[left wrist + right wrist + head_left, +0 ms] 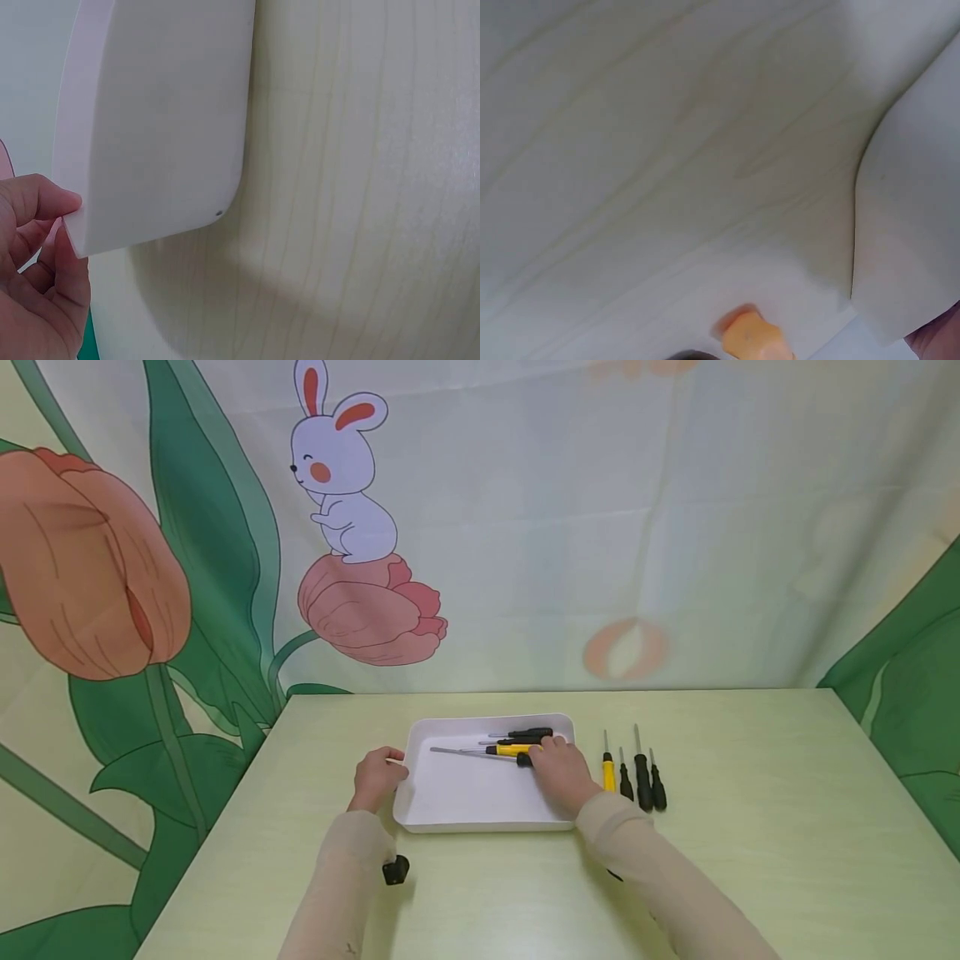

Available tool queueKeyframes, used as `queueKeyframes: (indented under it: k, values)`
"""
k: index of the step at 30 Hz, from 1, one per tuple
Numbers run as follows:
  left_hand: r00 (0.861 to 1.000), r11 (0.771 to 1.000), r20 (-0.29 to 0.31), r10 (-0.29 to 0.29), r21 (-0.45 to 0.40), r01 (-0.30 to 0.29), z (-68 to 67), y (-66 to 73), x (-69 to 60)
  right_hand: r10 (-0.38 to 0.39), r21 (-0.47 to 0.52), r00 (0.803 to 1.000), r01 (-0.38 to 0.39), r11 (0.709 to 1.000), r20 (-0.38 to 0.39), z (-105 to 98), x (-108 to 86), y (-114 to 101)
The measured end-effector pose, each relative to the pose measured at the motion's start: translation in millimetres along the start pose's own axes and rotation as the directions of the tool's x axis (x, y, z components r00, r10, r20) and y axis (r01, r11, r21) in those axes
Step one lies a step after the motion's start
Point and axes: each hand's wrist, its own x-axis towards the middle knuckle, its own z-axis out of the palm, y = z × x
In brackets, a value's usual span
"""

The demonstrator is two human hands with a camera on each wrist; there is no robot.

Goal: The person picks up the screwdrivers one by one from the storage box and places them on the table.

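A white tray (468,793) lies on the table, and the left hand (377,777) pinches its left rim between thumb and fingers. In the left wrist view the left hand (45,262) grips the corner edge of the tray (172,135). Over the tray's right side, the right hand (562,771) has its fingers round the handle of a long-shafted black screwdriver (523,760), mostly hidden by the hand. Touching or close by its fingertips is a yellow screwdriver (513,750); black screwdrivers (535,732) lie behind. The right wrist view shows only a sliver of the right hand (939,339).
Right of the tray, a yellow screwdriver (608,773) and several black screwdrivers (642,783) stand in a row on the table (750,793), shafts pointing away. A black device (395,869) sits at the left wrist. Behind the table hangs a printed curtain (525,527).
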Motion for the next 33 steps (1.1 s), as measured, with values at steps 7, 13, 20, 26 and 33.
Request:
queueKeyframes:
  k: [7, 13, 20, 26, 33]
  values:
    - [1.0, 1.0, 0.0, 0.005, 0.002, -0.005, -0.4, -0.4, 0.4, -0.013, -0.006, 1.0, 0.013, 1.0, 0.009, -1.3, -2.1, -1.1]
    - [1.0, 1.0, -0.004, 0.01, 0.006, -0.01, -0.3, -0.6, 0.3, -0.018, -0.018, 0.998, 0.019, 1.0, 0.055, -6.0, -1.9, -2.6]
    - [1.0, 1.0, -0.003, 0.005, 0.003, -0.005, -0.9, -0.1, -1.4, -0.036, -0.007, 0.996, 0.037, 0.999, 0.077, -8.4, -1.8, -3.2]
    - [1.0, 1.0, -0.006, 0.017, 0.009, -0.017, -0.6, -0.4, -1.0, -0.057, -0.004, 0.996, 0.057, 0.998, 0.072, -8.8, -2.2, -1.7]
    - [1.0, 1.0, -0.007, 0.003, 0.011, -0.003, 0.8, -0.3, 0.6, -0.063, 0.044, 0.996, 0.06, 0.997, 0.064, -14.3, -1.2, 2.2]
